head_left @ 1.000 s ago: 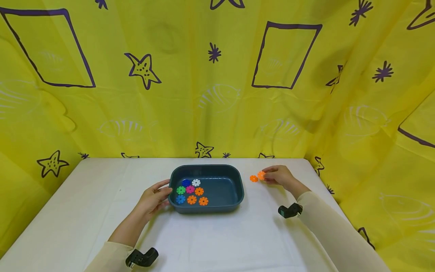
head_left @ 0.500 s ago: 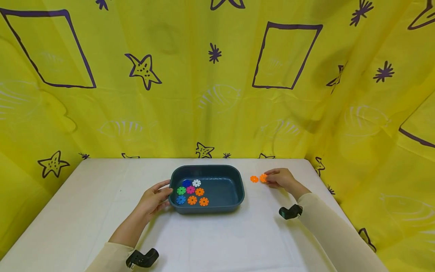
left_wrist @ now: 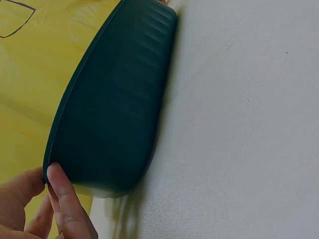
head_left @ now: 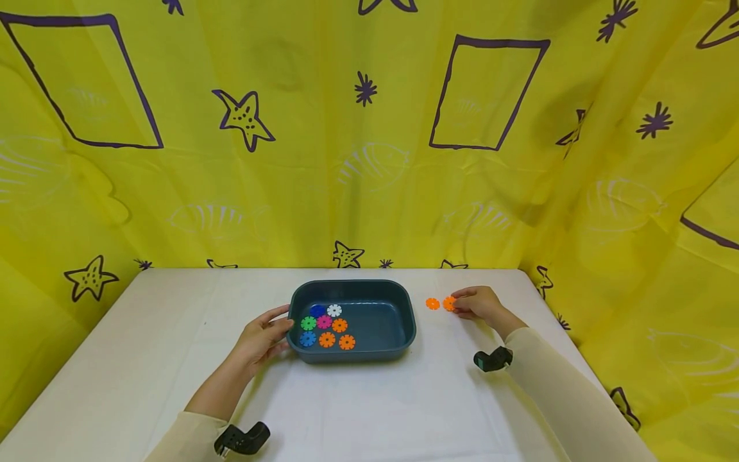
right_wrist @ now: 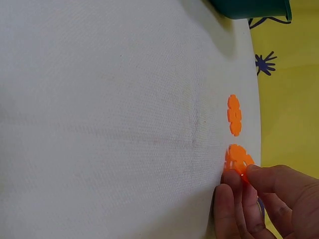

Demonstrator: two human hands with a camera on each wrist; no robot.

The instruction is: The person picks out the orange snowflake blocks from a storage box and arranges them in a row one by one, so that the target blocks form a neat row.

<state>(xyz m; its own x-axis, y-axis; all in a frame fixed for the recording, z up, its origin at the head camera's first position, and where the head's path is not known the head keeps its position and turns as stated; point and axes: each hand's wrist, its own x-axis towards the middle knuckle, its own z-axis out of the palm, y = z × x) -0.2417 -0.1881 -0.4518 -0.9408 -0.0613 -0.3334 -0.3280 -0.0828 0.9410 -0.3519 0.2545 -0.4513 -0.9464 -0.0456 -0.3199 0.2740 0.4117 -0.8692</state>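
Observation:
A dark teal rectangular tub [head_left: 389, 351] stands on the white table. My left hand [head_left: 261, 338] pinches its left rim, thumb on top and fingers at the outer wall. To the tub's right, my right hand [head_left: 480, 305] pinches an orange notched disc [head_left: 449, 303] between thumb and fingers. In the right wrist view this disc [right_wrist: 238, 155] is slightly tilted, low against the tabletop. A second orange notched disc [head_left: 432, 304] lies flat just left of it, apart from the hand.
Several notched discs lie in the tub's left half: a white disc [head_left: 334, 310], a pink disc [head_left: 324, 322], a green disc [head_left: 308, 323], blue ones and orange ones. A yellow patterned curtain [head_left: 300, 192] borders the table [head_left: 358, 410] at the back and sides.
My right hand has moved slightly right and down with its orange disc, which now sits beside the other orange disc. The left hand and the tub have not visibly moved.

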